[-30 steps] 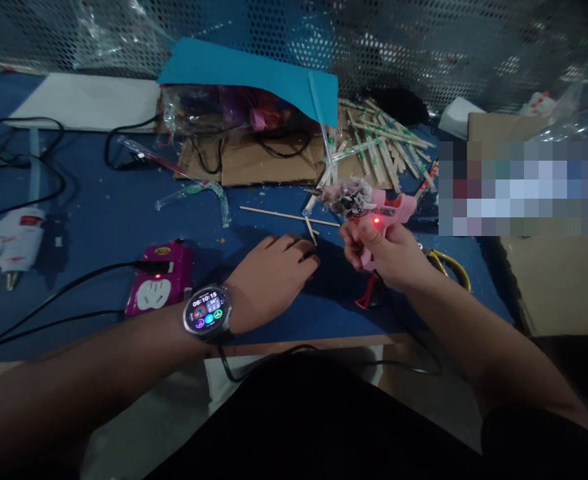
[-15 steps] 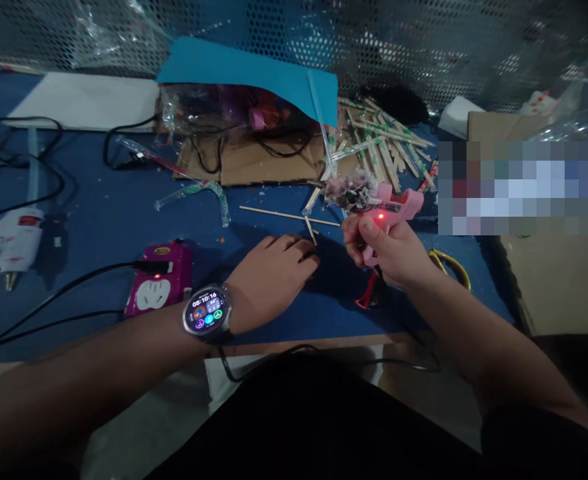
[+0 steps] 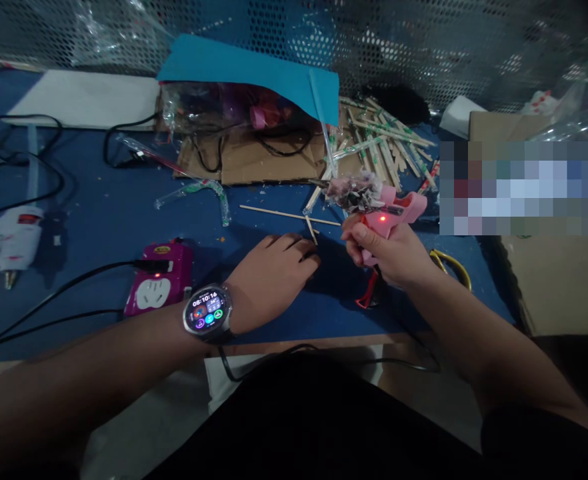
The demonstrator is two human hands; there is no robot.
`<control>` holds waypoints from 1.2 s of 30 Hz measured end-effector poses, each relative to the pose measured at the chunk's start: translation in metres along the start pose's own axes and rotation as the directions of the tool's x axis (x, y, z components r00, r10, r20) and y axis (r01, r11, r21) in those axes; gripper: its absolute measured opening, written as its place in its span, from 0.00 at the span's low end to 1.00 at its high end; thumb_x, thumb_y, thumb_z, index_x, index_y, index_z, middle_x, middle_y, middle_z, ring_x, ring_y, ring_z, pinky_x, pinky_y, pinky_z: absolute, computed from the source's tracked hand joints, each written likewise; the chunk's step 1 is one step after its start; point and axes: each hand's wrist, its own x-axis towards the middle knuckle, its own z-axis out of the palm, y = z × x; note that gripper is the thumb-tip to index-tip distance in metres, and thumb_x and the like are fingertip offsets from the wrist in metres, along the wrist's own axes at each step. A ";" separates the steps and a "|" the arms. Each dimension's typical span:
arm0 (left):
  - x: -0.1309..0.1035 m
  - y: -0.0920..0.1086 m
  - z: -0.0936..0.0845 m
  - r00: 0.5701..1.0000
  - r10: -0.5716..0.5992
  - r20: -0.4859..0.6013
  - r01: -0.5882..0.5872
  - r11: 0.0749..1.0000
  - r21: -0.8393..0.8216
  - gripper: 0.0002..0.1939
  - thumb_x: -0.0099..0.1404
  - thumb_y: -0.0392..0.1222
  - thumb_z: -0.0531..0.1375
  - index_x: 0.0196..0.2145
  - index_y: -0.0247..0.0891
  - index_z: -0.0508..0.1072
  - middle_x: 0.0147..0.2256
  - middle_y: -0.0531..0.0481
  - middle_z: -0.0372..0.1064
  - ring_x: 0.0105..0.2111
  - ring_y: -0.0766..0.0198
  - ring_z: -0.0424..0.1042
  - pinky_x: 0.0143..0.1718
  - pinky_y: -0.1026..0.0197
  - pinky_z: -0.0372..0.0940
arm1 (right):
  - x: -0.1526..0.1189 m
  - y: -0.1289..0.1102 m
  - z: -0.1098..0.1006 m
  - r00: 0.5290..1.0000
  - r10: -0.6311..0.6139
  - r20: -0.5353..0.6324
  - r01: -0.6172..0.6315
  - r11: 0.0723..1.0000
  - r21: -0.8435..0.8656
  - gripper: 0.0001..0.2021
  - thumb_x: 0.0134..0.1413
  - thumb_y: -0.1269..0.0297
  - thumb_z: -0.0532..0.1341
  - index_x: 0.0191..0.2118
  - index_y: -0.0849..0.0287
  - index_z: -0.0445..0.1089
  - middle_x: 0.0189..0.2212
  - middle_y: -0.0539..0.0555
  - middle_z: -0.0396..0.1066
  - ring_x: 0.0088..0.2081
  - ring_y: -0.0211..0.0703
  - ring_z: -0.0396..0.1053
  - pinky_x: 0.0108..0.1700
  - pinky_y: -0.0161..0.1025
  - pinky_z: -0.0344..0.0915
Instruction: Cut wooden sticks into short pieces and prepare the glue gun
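Observation:
My right hand is wrapped round the grip of a pink hot glue gun, whose red light is lit. Greyish, crumpled material clings to the gun's front, and its nozzle points left. Palm down on the blue tabletop, my left hand has its fingers loosely bent and a little apart, with nothing visible in them; the fingertips are partly in shadow. Just beyond those fingers lie a long thin wooden stick and a short broken stick. A smartwatch is on my left wrist.
A purple power strip with a plug stands left of my left hand. Farther left lies a white glue gun. Wrapped chopsticks are heaped at the back, beside cardboard and a blue sheet. Yellow-handled scissors lie right.
The pink glue gun has tilted very slightly in my right hand, and the thumb has shifted a little. My left hand has stayed where it was.

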 end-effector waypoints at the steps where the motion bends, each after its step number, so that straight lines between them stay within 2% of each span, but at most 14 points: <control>1: 0.000 0.000 0.000 1.000 0.005 -0.003 -0.005 1.000 0.003 0.13 0.77 0.36 0.59 0.55 0.39 0.79 0.61 0.40 0.76 0.60 0.45 0.73 0.54 0.43 0.70 | 0.000 0.001 0.000 1.000 0.000 0.000 0.000 1.000 0.019 0.28 0.52 0.35 0.76 0.37 0.57 0.75 0.20 0.46 0.67 0.21 0.35 0.63 0.22 0.34 0.55; 4: 0.000 0.000 0.000 1.000 0.020 -0.020 -0.020 1.000 0.009 0.13 0.78 0.37 0.58 0.55 0.38 0.78 0.61 0.40 0.76 0.59 0.46 0.73 0.54 0.44 0.70 | 0.001 0.003 0.000 1.000 0.020 -0.008 -0.020 0.999 0.034 0.27 0.52 0.37 0.77 0.39 0.56 0.74 0.19 0.45 0.67 0.21 0.35 0.62 0.22 0.34 0.56; 10: 0.000 0.000 0.001 1.000 0.014 -0.021 -0.014 1.000 0.011 0.12 0.78 0.36 0.58 0.54 0.39 0.78 0.60 0.42 0.77 0.59 0.47 0.74 0.52 0.44 0.70 | 0.000 -0.002 -0.001 0.999 0.012 0.032 -0.010 0.998 -0.068 0.30 0.53 0.32 0.74 0.35 0.57 0.70 0.18 0.45 0.67 0.20 0.34 0.62 0.23 0.35 0.57; 16: 0.000 0.000 0.001 1.000 0.010 -0.011 -0.010 1.000 0.009 0.13 0.78 0.35 0.57 0.56 0.39 0.78 0.61 0.42 0.76 0.61 0.45 0.73 0.54 0.43 0.70 | -0.002 -0.004 0.000 0.999 0.033 -0.006 -0.034 0.992 -0.123 0.31 0.52 0.31 0.74 0.32 0.57 0.70 0.18 0.46 0.66 0.20 0.36 0.64 0.23 0.35 0.59; 20: 0.000 0.000 0.000 1.000 0.004 0.000 -0.004 1.000 0.000 0.13 0.78 0.36 0.57 0.56 0.39 0.78 0.61 0.41 0.76 0.62 0.45 0.73 0.55 0.42 0.71 | -0.003 -0.002 -0.001 1.000 0.025 -0.003 -0.025 0.998 -0.055 0.28 0.54 0.35 0.75 0.33 0.56 0.71 0.20 0.46 0.67 0.21 0.36 0.65 0.24 0.36 0.60; 23: 0.000 0.000 0.000 1.000 -0.006 0.006 0.006 1.000 0.002 0.13 0.78 0.36 0.57 0.55 0.39 0.78 0.61 0.41 0.77 0.61 0.46 0.73 0.55 0.43 0.71 | -0.002 0.001 -0.002 0.999 -0.016 0.034 0.016 1.000 -0.008 0.24 0.58 0.38 0.74 0.37 0.57 0.75 0.20 0.46 0.67 0.21 0.36 0.64 0.23 0.35 0.58; 26: 0.001 0.001 0.000 1.000 -0.008 0.015 0.008 1.000 0.004 0.13 0.78 0.36 0.57 0.55 0.39 0.78 0.60 0.41 0.77 0.62 0.44 0.73 0.56 0.42 0.71 | -0.002 0.001 -0.003 0.998 -0.019 0.053 0.021 1.000 -0.021 0.25 0.56 0.38 0.75 0.39 0.58 0.78 0.21 0.46 0.68 0.21 0.36 0.65 0.23 0.36 0.58; 29: 0.001 0.000 0.000 1.000 -0.002 0.019 0.003 1.000 -0.006 0.13 0.78 0.36 0.57 0.55 0.39 0.78 0.60 0.41 0.77 0.62 0.43 0.73 0.57 0.41 0.72 | -0.001 -0.001 -0.002 0.998 -0.016 0.063 0.017 1.000 -0.018 0.27 0.51 0.37 0.77 0.32 0.57 0.73 0.25 0.47 0.69 0.21 0.35 0.65 0.23 0.36 0.59; 36: 0.001 -0.001 0.000 1.000 0.003 0.018 -0.002 1.000 -0.001 0.12 0.77 0.36 0.59 0.54 0.39 0.78 0.61 0.41 0.76 0.62 0.44 0.73 0.57 0.42 0.72 | -0.003 -0.003 -0.002 0.998 0.012 0.058 -0.008 0.997 -0.072 0.29 0.55 0.36 0.75 0.25 0.56 0.66 0.23 0.48 0.66 0.23 0.37 0.65 0.25 0.38 0.60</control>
